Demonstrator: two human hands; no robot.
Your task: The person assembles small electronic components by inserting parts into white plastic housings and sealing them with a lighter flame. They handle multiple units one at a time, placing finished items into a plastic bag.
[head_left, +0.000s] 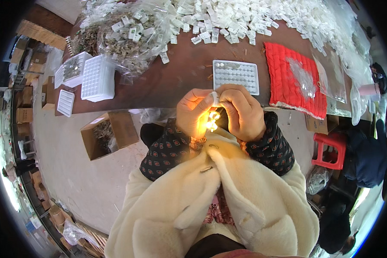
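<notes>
In front of my chest, at the table's near edge, both hands are closed on one small white battery box [214,99]. My left hand [191,112] pinches it from the left, and the fingers of my right hand [244,112] press on it from the right. Beneath it hangs a small bundle of lit fairy lights [212,121], glowing warm yellow against my left palm. Much of the box is hidden by my fingers. Just beyond my right hand lies a white tray [254,77] with rows of round pockets, with a few silvery discs at its far end.
A large heap of white plastic boxes [215,19] covers the table's far side. Bagged wire bundles [131,49] and stacked white trays [98,81] stand left. A red quilted pad [284,77] lies right. On the floor are a cardboard box [124,131] and a red stool [337,150].
</notes>
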